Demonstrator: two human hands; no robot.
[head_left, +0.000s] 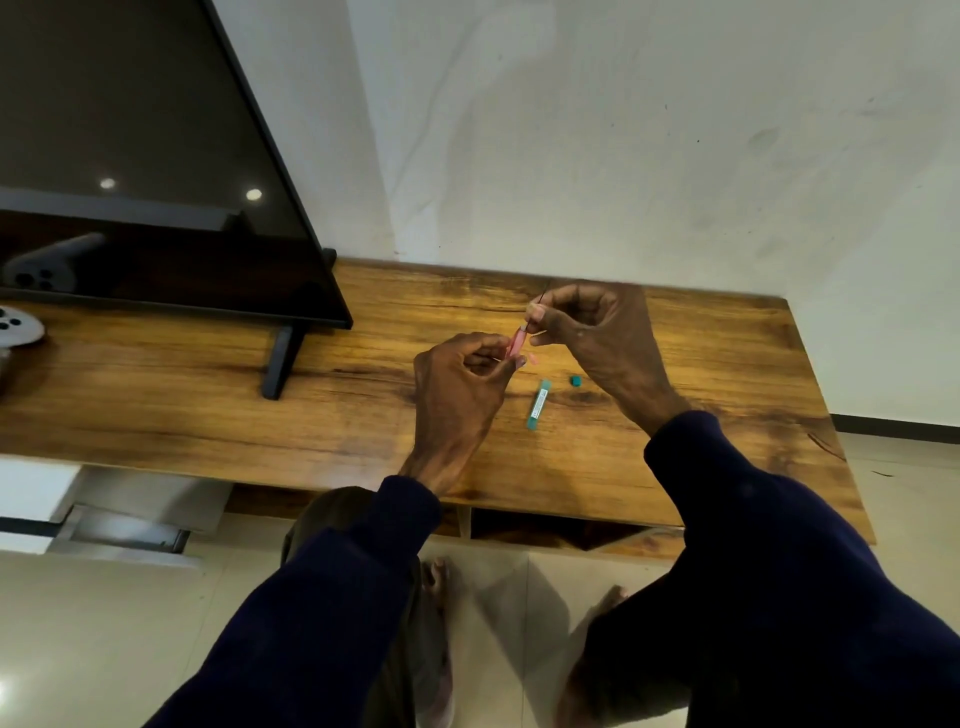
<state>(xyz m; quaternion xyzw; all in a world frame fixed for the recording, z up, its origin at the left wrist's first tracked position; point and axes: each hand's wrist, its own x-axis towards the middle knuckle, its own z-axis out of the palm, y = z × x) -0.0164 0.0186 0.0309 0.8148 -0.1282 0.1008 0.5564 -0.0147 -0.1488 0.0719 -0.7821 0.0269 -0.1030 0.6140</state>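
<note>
My left hand (465, 376) pinches a small pink tube (517, 343) above the wooden table (208, 410). Just beyond it, my right hand (597, 338) pinches a thin dark stick (539, 305) whose lower end meets the top of the pink tube. On the table below my hands lie a teal tube with a white label (538, 404) and, to its right, a small teal cap (574, 382). A small pink piece (536, 358) lies beside my left fingertips.
A black flat screen (130, 156) on a dark foot (280, 361) stands at the table's left. A white round object (18, 326) sits at the far left edge. A white wall rises behind the table; tiled floor and my bare feet (436, 577) show below.
</note>
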